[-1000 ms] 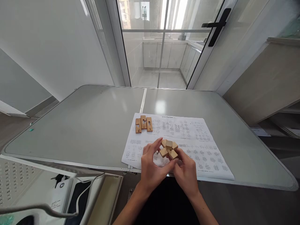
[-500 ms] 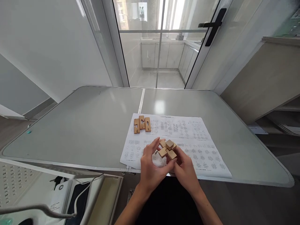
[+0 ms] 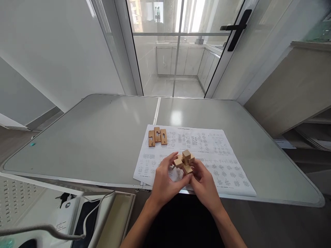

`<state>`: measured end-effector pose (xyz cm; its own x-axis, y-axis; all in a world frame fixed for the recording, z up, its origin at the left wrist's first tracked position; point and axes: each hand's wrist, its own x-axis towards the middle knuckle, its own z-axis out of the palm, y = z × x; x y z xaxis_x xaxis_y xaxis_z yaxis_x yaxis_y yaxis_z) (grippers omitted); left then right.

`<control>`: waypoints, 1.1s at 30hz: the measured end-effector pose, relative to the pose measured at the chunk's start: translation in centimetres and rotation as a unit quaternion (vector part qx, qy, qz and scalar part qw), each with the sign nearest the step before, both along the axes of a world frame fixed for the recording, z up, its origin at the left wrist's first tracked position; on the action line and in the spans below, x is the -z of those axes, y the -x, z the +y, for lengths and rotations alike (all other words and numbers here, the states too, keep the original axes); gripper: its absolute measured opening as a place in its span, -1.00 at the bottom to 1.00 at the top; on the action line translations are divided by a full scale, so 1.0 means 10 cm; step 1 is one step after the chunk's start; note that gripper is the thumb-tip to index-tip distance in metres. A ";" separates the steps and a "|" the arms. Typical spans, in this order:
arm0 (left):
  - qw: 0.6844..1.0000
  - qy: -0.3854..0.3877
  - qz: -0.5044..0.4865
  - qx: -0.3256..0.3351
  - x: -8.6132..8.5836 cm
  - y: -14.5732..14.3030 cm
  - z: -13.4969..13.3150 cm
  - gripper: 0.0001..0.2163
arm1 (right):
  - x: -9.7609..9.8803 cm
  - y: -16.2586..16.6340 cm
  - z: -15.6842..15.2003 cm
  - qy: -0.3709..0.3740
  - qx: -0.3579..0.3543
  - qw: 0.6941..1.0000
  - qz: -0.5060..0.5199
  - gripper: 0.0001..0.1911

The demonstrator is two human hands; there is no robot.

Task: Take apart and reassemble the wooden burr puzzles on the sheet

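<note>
A half-built wooden burr puzzle [image 3: 184,161] of pale crossed bars is held up over the near edge of a printed instruction sheet [image 3: 219,162]. My left hand [image 3: 165,179] grips it from the left, fingers curled round its side. My right hand [image 3: 204,181] closes on it from the right and below. Three loose notched wooden pieces [image 3: 157,136] lie side by side on the sheet's far left corner, apart from both hands.
The sheet rests on a grey folding table [image 3: 103,134] with a seam down its middle. A glass door with a black handle [image 3: 236,24] stands behind it. Left of my lap are a white device and a cable [image 3: 77,224].
The puzzle has been turned in my hands so one bar now stands upright. Both hands stayed closed on it and shifted slightly.
</note>
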<state>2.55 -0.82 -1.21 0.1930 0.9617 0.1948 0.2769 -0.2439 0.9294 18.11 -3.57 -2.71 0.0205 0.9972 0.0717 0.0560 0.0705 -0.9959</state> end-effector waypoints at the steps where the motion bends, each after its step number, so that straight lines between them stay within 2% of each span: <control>1: 1.000 0.007 0.005 0.001 0.00 0.00 0.00 -0.34 | 0.00 0.00 0.00 0.000 -0.001 1.000 0.005 -0.63; 7: 1.000 0.024 0.007 0.008 -0.05 0.01 0.03 -0.45 | -0.02 -0.02 0.02 0.030 0.010 0.999 0.004 -0.61; 12: 0.999 -0.006 0.033 0.020 -0.06 0.00 0.04 -0.58 | -0.07 -0.02 0.03 0.058 0.007 0.998 0.026 -0.51; 18: 0.995 -0.012 0.085 0.048 -0.08 0.01 0.02 -0.56 | -0.16 -0.05 0.04 0.095 -0.016 0.994 0.057 -0.53; 23: 0.995 -0.016 0.081 0.057 -0.04 0.00 0.01 -0.42 | -0.12 -0.10 0.06 0.084 -0.003 0.996 0.041 -0.54; 29: 0.993 -0.031 0.091 0.064 -0.01 0.02 0.01 -0.39 | -0.10 -0.13 0.05 0.076 0.014 0.997 0.031 -0.59; 33: 0.985 -0.045 0.140 0.093 -0.03 0.00 0.01 -0.58 | -0.10 -0.12 0.04 0.095 0.029 0.993 0.065 -0.60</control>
<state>2.55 -0.73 -0.87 0.4230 0.8855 0.1920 0.4620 -0.3930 0.7951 19.29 -3.15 -1.71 0.0743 0.9894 -0.1250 -0.0751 -0.1195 -0.9900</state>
